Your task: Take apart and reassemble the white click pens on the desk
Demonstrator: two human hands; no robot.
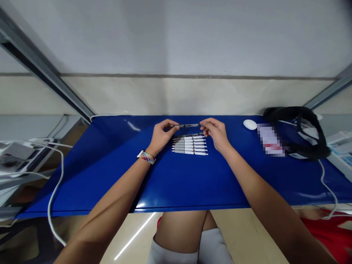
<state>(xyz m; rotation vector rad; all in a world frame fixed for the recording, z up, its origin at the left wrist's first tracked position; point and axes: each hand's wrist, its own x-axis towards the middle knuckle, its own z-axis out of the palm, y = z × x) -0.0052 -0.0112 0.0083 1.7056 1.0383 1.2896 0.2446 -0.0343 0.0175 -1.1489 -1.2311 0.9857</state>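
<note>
Head view: left hand [163,134] and right hand [217,132] pinch opposite ends of a slim pen [189,125], each grip closed to its thickness, beyond the pens [191,145] on the worktop [178,182]. Probably light, stiff, smooth; its ends suit fingertips.

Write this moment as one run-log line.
left hand: holds left end of grey pen | right hand: holds right end | white pens: side by side on blue table
</note>
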